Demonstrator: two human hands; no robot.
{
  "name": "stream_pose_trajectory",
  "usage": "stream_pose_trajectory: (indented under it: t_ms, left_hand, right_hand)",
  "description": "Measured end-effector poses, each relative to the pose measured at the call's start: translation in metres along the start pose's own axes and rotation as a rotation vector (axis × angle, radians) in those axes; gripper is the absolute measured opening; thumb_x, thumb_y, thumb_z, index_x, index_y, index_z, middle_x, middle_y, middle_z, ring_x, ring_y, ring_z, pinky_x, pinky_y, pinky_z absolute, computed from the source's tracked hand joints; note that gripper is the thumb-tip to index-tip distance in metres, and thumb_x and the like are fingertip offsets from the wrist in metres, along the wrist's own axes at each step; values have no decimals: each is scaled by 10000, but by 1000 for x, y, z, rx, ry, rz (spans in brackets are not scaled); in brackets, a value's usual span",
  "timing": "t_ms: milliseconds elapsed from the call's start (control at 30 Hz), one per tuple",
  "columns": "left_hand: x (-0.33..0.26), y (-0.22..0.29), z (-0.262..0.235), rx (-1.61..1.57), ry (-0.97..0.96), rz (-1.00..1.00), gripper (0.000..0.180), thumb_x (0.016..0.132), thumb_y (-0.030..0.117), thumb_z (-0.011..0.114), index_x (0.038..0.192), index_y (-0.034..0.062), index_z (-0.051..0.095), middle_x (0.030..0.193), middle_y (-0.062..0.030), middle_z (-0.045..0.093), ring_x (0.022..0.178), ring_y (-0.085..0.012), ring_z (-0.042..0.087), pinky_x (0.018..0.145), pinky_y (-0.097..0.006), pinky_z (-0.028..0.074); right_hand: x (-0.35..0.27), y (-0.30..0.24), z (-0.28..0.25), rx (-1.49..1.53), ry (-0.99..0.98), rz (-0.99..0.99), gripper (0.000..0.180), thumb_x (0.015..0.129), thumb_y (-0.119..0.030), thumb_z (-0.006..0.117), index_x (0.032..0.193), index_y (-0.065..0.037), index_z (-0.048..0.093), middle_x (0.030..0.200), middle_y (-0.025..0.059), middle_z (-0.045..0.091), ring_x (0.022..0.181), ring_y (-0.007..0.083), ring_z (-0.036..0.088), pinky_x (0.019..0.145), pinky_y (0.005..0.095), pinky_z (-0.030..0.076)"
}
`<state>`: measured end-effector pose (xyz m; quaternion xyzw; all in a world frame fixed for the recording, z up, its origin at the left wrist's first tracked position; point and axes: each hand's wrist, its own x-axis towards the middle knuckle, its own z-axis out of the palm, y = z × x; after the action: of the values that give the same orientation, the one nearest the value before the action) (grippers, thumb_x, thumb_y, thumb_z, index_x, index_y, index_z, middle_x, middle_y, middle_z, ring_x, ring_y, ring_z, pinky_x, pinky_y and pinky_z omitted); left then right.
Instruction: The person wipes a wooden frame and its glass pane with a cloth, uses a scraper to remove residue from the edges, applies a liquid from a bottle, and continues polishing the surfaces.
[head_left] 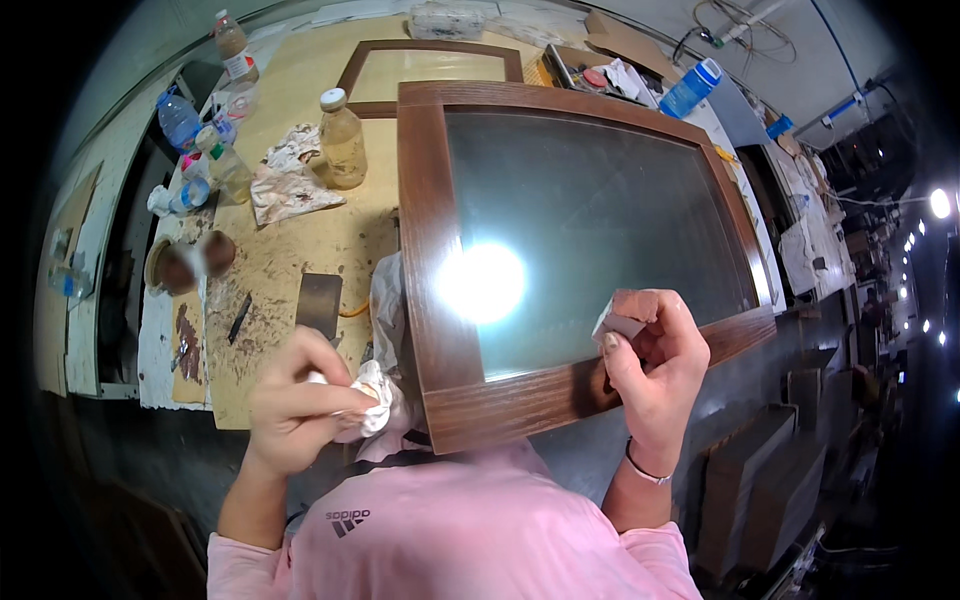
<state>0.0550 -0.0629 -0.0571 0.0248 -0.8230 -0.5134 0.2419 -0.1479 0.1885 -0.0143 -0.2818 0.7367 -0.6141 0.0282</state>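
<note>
Two hands worked at the near edge of the wooden-framed glass door (560, 240) lying on the worktop (300, 250). My left hand (295, 405) clamped a crumpled white cloth (375, 400); my right hand (655, 365), fingers curled, pinched a small block (625, 315) over the frame's lower rail.

I see a dark brown wood-grained door frame with a grey glass pane (560, 240) lying flat, its near corner overhanging the bench. A small pinkish-grey sanding block (628, 312) sits over the lower rail (pinched between fingertips). A crumpled white cloth (372, 398) lies bunched beside the frame's left corner.
</note>
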Motion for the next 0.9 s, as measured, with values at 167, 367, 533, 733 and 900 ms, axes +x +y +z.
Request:
stream_pose_trajectory:
  t_ms: [167,367,533,733,900]
  left_hand:
    - [32,15,39,56,-224,368,200,641,124,838,837,118,797,878,-24,647,800,-208,593,666,-328,440]
    - [13,-16,35,-272,3,45,244,873,258,720,784,34,688,856,-76,604,801,-195,524,707,-309,405]
    - [-3,-46,1,-176,338,-33,359,982,334,590,838,7,551,951,-106,521,819,-163,484,789,-286,392]
    - [8,26,-22,240,469,182,288,979,256,539,865,-9,540,938,-78,430,806,-136,440,759,-248,351]
    - [63,134,113,346,186,226,216,782,21,664,964,-95,677,880,-203,658,766,-317,647,672,-394,545]
  right_hand:
    - [4,1,-1,-50,-45,31,144,791,22,638,932,6,614,794,15,626,623,43,543,561,214,451]
    - [-3,-2,-19,11,-145,-112,209,753,25,672,954,25,616,799,58,602,642,103,579,602,252,469]
    - [-12,8,-103,29,-71,-256,296,769,15,614,1064,22,636,871,71,591,698,130,548,611,278,459]
    - [45,34,-249,240,211,-82,315,954,-156,579,1179,65,566,1051,100,623,894,170,668,759,299,591]
    - [147,103,-311,256,20,-49,373,946,-50,543,1294,81,569,1075,113,636,776,115,633,670,260,566]
